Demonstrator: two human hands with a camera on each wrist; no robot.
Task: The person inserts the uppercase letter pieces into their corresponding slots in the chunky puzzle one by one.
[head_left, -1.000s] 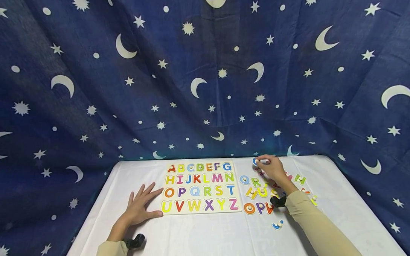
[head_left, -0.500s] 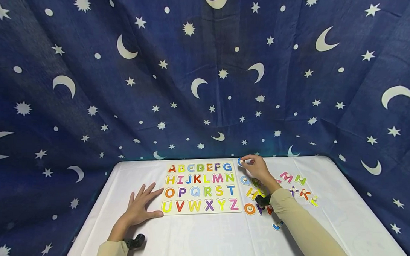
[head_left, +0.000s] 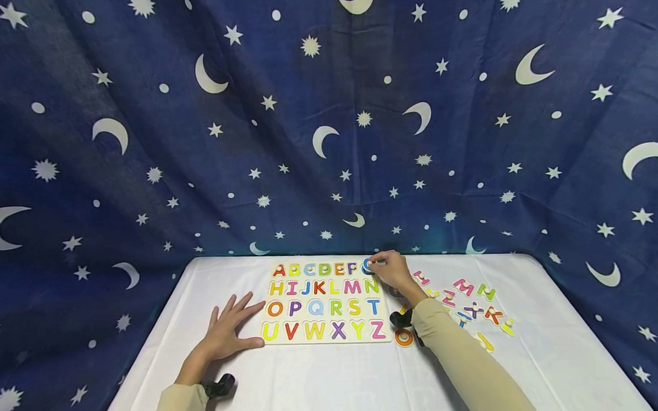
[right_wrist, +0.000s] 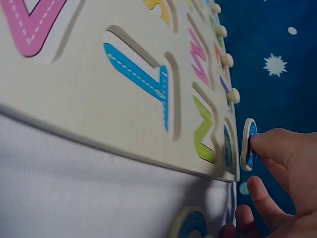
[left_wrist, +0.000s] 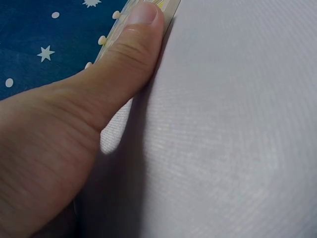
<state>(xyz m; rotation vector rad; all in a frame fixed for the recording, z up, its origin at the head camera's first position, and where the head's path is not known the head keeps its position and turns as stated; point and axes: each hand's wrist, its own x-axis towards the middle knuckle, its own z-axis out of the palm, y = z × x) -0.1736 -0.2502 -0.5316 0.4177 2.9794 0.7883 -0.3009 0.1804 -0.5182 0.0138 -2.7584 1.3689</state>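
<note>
A pale wooden alphabet puzzle board lies on the table. Knobbed letters fill the A to F places along its far row. My right hand pinches a blue letter piece, a G by its place and colour, between thumb and finger. In the right wrist view this piece stands slightly above the board's far right corner, close over the blue G recess. My left hand is spread at the board's left side, thumb and fingertips touching its edge. In the left wrist view the thumb rests along the board's rim.
Several loose knobbed letters lie right of the board, including an orange O, a red K and a green N. My right forearm covers part of them. A dark blue star-and-moon curtain hangs behind the white table.
My right hand has carried the blue letter piece leftward from beyond the loose letters to the board's far right corner. The left hand has stayed at the board's edge.
</note>
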